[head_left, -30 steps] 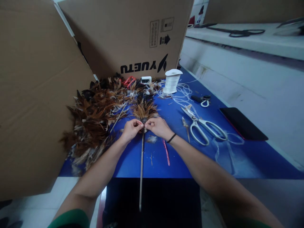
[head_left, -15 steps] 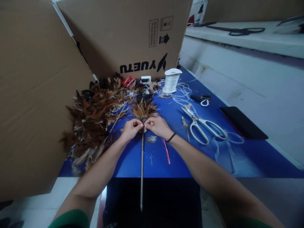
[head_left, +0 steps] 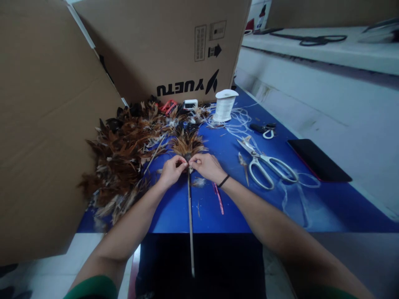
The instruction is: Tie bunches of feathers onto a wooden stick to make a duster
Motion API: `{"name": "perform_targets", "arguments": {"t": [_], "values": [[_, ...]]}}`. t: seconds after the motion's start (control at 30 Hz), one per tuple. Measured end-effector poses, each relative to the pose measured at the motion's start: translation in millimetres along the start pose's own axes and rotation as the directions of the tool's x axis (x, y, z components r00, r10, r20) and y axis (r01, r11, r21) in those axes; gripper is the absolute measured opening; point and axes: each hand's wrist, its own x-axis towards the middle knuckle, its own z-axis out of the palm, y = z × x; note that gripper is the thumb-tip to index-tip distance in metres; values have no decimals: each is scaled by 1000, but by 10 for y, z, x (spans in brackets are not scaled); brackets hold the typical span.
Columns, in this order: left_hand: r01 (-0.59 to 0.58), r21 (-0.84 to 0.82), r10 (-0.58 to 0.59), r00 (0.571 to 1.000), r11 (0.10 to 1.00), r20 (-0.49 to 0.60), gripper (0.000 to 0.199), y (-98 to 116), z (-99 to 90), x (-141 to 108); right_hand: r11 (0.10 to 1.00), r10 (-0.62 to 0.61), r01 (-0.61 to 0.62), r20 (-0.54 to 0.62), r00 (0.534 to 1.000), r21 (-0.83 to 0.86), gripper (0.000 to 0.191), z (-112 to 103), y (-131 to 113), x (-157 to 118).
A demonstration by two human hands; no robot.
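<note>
A partly feathered duster point(head_left: 187, 143) lies on the blue table, its brown and black feathers fanned away from me. Its thin bare stick point(head_left: 191, 224) runs toward me and past the table's front edge. At the neck, where feathers meet stick, my left hand point(head_left: 172, 170) pinches from the left with thumb and forefinger. My right hand point(head_left: 207, 165), a black band on its wrist, pinches the same spot from the right. The fingertips nearly meet there; any thread between them is too small to make out. A loose pale feather tuft point(head_left: 198, 182) lies just below my right hand.
Left is a heap of brown feathers point(head_left: 121, 158) against a large cardboard box point(head_left: 140, 45). A white ribbon spool point(head_left: 225, 106) stands at the back among loose strands. Scissors point(head_left: 264, 164), small black-handled snippers point(head_left: 263, 129), a dark tablet point(head_left: 318, 160) and a pink strip point(head_left: 219, 199) lie rightward.
The stick's near end has swung a little to the right, and the feathered end has tipped slightly left. Both hands keep their pinch at the neck.
</note>
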Motion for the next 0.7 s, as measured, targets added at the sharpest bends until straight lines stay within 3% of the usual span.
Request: {"name": "perform_targets", "arguments": {"t": [0.23,0.5,0.7], "values": [[-51,108,52,999,993,-4,8,53,0,-23,1000,-3,3,-6,1000,-22,20,1,14,6],[57,-105,-59,998,993,-17,13,24,24,-5,999,-44,44,-11,999,-13,19,15,13,2],[68,-123,-73,997,990,-31,14,53,38,-13,999,-35,35,-7,999,-11,19,14,4,2]]}}
